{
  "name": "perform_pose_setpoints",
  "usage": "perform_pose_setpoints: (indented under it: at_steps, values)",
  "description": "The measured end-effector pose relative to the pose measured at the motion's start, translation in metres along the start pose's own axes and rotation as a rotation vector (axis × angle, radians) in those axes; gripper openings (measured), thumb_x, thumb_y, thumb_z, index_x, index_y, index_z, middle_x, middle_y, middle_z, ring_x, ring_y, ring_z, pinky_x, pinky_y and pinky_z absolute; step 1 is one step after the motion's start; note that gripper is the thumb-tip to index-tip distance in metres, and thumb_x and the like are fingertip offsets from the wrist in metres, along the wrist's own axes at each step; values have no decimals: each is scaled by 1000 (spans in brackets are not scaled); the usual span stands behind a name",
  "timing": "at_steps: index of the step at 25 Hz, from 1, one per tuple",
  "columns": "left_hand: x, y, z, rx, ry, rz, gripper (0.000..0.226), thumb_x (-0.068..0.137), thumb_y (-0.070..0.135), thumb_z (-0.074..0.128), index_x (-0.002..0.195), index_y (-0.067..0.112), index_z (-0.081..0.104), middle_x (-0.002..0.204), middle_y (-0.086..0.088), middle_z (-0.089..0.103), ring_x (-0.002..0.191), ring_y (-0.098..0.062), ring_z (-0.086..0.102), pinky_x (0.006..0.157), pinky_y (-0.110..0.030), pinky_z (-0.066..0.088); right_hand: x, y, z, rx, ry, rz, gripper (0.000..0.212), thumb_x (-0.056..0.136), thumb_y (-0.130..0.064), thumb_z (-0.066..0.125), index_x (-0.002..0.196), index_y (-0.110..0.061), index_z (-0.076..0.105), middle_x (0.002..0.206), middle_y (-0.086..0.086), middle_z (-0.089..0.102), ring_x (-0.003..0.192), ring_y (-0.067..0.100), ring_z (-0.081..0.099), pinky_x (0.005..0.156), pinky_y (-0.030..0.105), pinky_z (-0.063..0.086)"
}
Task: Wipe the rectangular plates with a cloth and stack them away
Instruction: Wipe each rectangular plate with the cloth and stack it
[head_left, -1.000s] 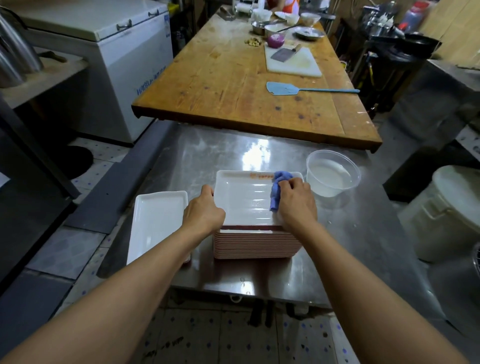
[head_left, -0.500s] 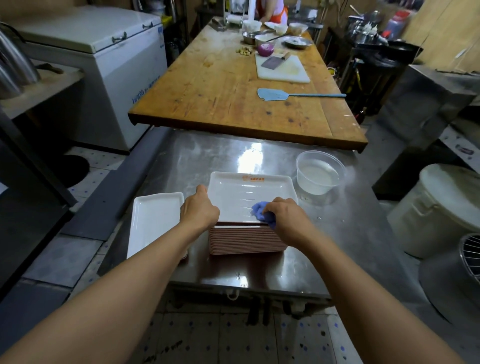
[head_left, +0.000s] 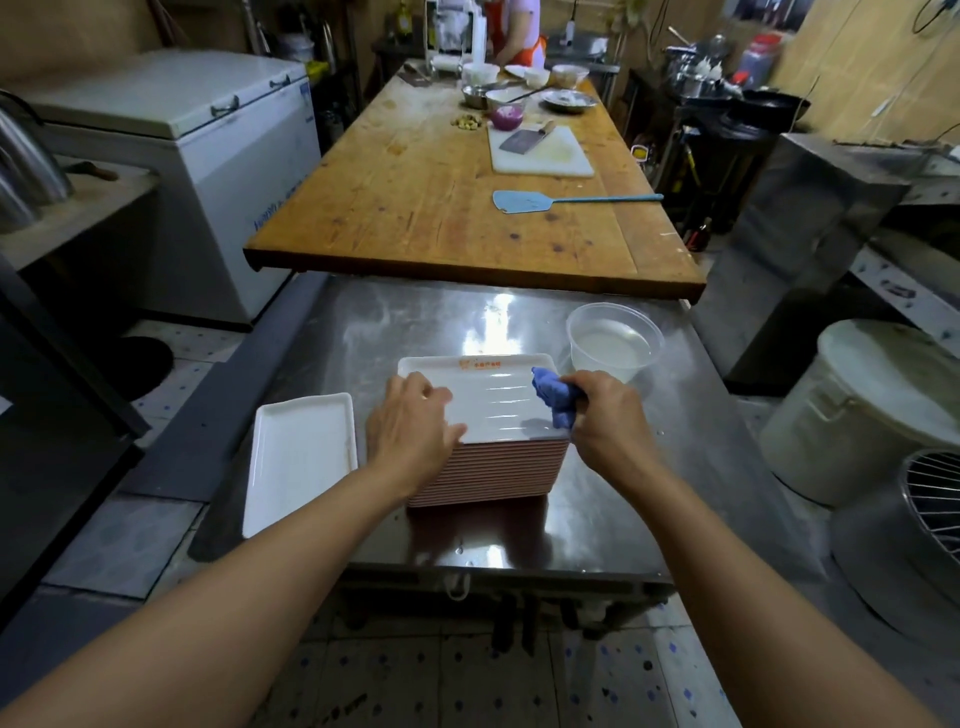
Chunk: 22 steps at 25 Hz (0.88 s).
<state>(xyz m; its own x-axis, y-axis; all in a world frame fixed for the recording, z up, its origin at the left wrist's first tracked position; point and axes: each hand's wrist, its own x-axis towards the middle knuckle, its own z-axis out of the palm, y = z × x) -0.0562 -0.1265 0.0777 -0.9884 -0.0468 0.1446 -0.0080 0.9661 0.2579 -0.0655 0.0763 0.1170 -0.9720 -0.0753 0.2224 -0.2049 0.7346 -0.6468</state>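
Blue cloth (head_left: 554, 399) in right hand (head_left: 605, 415)

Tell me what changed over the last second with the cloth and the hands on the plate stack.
The right hand swept the blue cloth from the top plate's far right corner to its near edge and back up the right side, gripping it throughout. The left hand stayed on the plate's left edge. Single plate and tub unmoved.

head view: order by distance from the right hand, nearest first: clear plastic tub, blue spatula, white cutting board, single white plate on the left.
From the right hand:
1. clear plastic tub, just beyond it, slightly right.
2. single white plate, left, past the stack.
3. blue spatula, on the wooden table ahead.
4. white cutting board, farther up that table.
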Motion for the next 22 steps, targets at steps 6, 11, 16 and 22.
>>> perform_pose_setpoints:
  at_steps: [6, 11, 16, 22]
  values:
    - [0, 27, 17, 264, -50, 240, 21, 92, 18, 50, 102, 16, 68, 102, 1, 57, 103, -21, 45, 66, -29, 32, -9, 7, 0, 7, 32, 39, 20, 77, 2, 51, 87, 0, 68, 81, 5, 65, 73, 22, 60, 67, 38, 51]
    - [-2, 23, 10, 156, 17, 284, 17, 91, 21, 52, 91, 15, 69, 92, 1, 59, 95, -19, 50, 57, -27, 27, -14, 17, -5, 47, 97, 150, 17, 78, 1, 55, 90, -1, 66, 82, 13, 66, 75, 29, 61, 71, 47, 53]
    - [-2, 27, -9, 12, 165, 277, 11, 91, 18, 53, 86, 9, 57, 78, -8, 63, 73, -32, 58, 52, -32, 29, -14, 16, -12, 140, 196, 176, 22, 85, 0, 48, 97, -1, 67, 87, 16, 65, 78, 32, 62, 72, 52, 53]
    - [14, 31, -52, -115, 279, 201, 15, 95, 28, 48, 93, 13, 53, 72, -5, 60, 60, -26, 49, 55, -32, 30, -5, -14, -30, 203, 409, 117, 28, 88, 2, 45, 103, -7, 67, 94, 7, 64, 84, 16, 56, 77, 27, 47]
